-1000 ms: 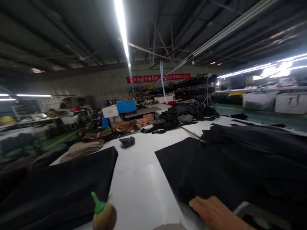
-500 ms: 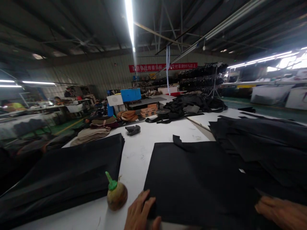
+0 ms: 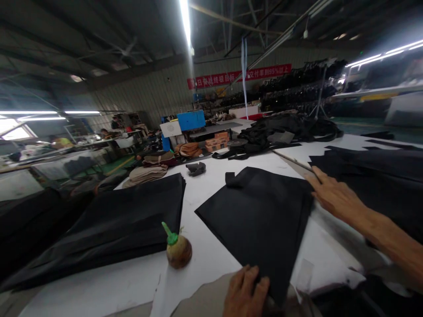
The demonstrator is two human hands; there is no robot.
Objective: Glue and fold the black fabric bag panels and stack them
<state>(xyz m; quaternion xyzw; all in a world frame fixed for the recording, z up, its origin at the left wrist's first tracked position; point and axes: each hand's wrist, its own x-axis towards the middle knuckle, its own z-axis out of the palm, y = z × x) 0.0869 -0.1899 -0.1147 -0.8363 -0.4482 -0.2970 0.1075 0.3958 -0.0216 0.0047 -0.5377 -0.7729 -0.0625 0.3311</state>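
A black fabric panel lies turned at an angle on the white table, its layered edges showing at the right. A small dark tab sticks out at its far left edge. My left hand rests over the panel's near corner, fingers bent slightly and spread on the edge. At the far right corner my right hand is closed at the panel's edge; part of its grip is hidden. Left of the panel stands a round brownish object with a green stem-like top.
A folded black fabric stack covers the left of the table; more black fabric lies at the right. Behind are a small dark scrap, beige folded pieces, brick-coloured blocks and a black strap heap.
The black panel has turned counter-clockwise, its right side swinging away from me. My right hand has moved up and forward with it. The view has shifted, and my left hand stays at the near edge.
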